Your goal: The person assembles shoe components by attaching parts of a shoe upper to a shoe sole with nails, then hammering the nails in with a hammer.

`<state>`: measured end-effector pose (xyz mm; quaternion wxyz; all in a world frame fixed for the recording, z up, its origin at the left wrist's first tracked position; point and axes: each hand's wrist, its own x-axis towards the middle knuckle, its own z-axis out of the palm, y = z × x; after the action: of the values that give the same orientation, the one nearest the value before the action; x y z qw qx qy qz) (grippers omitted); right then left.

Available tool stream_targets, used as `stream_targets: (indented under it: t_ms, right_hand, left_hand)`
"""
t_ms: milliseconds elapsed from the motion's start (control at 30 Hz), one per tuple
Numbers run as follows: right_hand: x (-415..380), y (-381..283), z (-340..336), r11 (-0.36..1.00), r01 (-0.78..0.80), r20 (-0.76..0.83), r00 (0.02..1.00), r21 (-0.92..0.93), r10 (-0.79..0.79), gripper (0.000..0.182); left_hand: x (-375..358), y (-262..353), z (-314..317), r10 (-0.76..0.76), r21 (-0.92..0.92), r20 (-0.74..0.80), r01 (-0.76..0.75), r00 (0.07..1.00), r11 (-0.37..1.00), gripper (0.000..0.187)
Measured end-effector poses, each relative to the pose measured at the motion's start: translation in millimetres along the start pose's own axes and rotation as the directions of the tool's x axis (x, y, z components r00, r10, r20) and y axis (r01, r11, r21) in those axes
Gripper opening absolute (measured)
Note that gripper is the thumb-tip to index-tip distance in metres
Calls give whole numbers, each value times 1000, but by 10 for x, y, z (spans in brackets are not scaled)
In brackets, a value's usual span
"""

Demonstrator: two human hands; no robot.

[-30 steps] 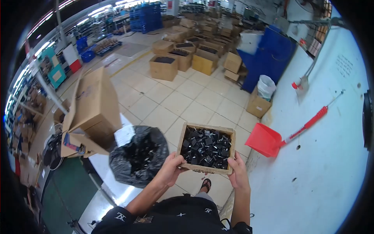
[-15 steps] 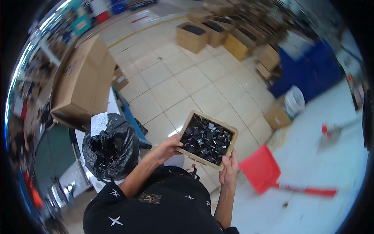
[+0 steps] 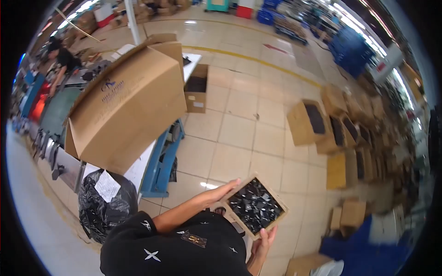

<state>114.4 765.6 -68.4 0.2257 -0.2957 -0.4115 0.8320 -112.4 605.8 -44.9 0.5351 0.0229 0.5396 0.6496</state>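
Note:
A shallow tan box (image 3: 284,212) rests between my two hands in front of my body. It is filled with many small black pieces (image 3: 256,205), some with shiny faces; their exact kind is too small to tell. My left hand (image 3: 220,192) grips the box's left side. My right hand (image 3: 263,243) holds the near right corner, with the thumb over the rim. To my left, a black plastic bag (image 3: 94,207) has a white paper with writing (image 3: 107,186) on it.
A large cardboard carton (image 3: 133,103) stands on a white-topped table with a blue frame (image 3: 156,170). Several open boxes (image 3: 306,124) of dark items line the floor at right. A blue sheet (image 3: 350,248) lies lower right. Another person (image 3: 64,60) works far left.
My view has turned to the left, so the carton and table now show more fully and the red dustpan has left the frame. Both hands still hold the box.

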Motion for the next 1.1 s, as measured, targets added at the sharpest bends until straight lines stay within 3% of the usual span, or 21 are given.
stream_targets:
  t_ms: [33, 133, 233, 300, 333, 367, 400, 467, 500, 533, 633, 767, 933, 1067, 1100]
  right_hand:
    - [381, -78, 4, 1000, -2, 24, 1000, -5, 2, 92]
    - [1543, -245, 115, 999, -33, 108, 994, -4, 33, 91]
    - [2776, -375, 368, 996, -88, 169, 982, -12, 89, 89]
    - [3532, -461, 532, 986, -139, 171, 973, -94, 154, 89]
    - [3997, -587, 728, 986, -139, 285, 945, -92, 160, 89]
    - [4385, -735, 882, 980, -142, 305, 935, -142, 180, 87]
    - [4840, -819, 1146, 976, -132, 339, 923, -171, 184, 84]
    - [5721, -947, 1638, 965, -171, 438, 866, -199, 243, 84]
    - [6176, -1045, 1830, 954, -181, 484, 829, -240, 279, 85]
    - [6520, -999, 2033, 946, -138, 519, 808, -294, 279, 84]
    - [7712, -937, 2943, 908, -156, 628, 677, -388, 384, 83]
    - [9030, -577, 4211, 869, -181, 690, 543, -460, 478, 84]
    - [10141, -289, 5755, 871, -191, 687, 549, -452, 477, 83]
    - [11124, -64, 6841, 900, -129, 741, 527, -415, 417, 83]
    - [11368, -15, 7145, 895, -154, 737, 519, -418, 433, 83]
  left_hand:
    - [289, 225, -3, 41, 52, -58, -38, 997, 998, 84]
    - [1284, 634, -223, -3, 44, 73, 0, 997, 999, 83]
    - [2054, 1352, -409, -144, 23, -9, 144, 990, 989, 79]
    - [2693, 1591, -653, -111, 22, -59, 112, 992, 993, 76]
    - [2984, 1788, -714, -85, 10, -91, 86, 992, 996, 75]
    - [3210, 1987, -803, -95, -192, -74, 79, 993, 978, 74]
    - [3422, 2214, -878, -104, -385, -57, 75, 993, 920, 72]
    - [3853, 2691, -1093, -19, -516, -109, -41, 994, 856, 72]
    - [4008, 2933, -1373, -7, -372, -171, -58, 985, 926, 68]
    - [4084, 3119, -1522, 0, -350, -212, -76, 977, 934, 68]
    - [4470, 3914, -1995, 36, -298, -393, -164, 919, 940, 69]
    - [5097, 4699, -3024, 95, -351, -502, -303, 860, 886, 69]
    - [5501, 6262, -4106, 52, -475, -533, -350, 844, 807, 68]
    - [5981, 7215, -5066, 221, -320, -549, -446, 806, 836, 69]
    - [6144, 7432, -5311, 202, -303, -575, -436, 793, 848, 70]
